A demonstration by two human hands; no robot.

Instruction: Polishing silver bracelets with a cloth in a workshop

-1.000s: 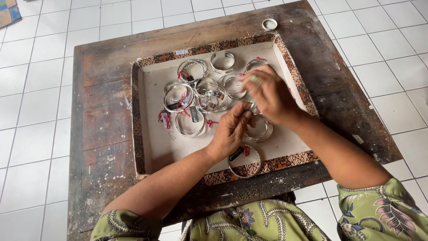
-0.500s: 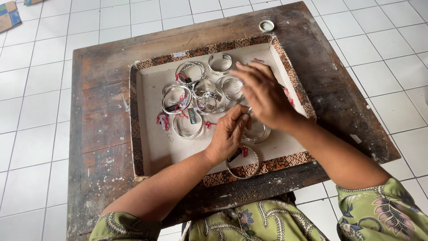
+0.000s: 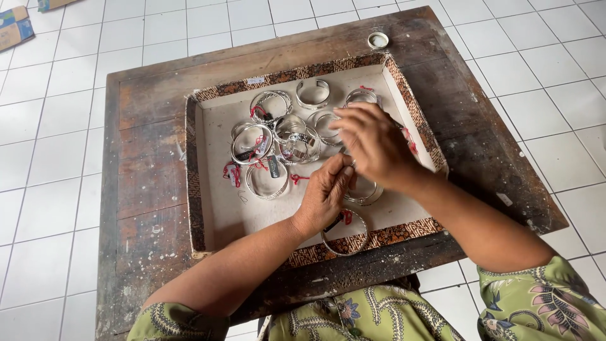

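Note:
A shallow tray (image 3: 208, 208) with a brown patterned rim and pale inside sits on a worn wooden table (image 3: 151, 183). Several silver bangles (image 3: 252, 144) with red tags lie clustered in its far half. My left hand (image 3: 323, 197) reaches in from below, its fingers pinched on the rim of a silver bangle (image 3: 365, 192) at the tray's right middle. My right hand (image 3: 374, 145) is curled over the same bangle from above and hides its top. Another bangle (image 3: 346, 235) rests against the near rim by my left wrist.
A small round white lid (image 3: 378, 40) lies on the table's far edge beyond the tray. White tiled floor surrounds the table. Cardboard pieces (image 3: 16, 28) lie on the floor at the top left. My patterned green clothing fills the bottom edge.
My right hand has come down and towards me, closing in over my left fingertips. The left hand has stayed at the same bangle. The view shifted slightly.

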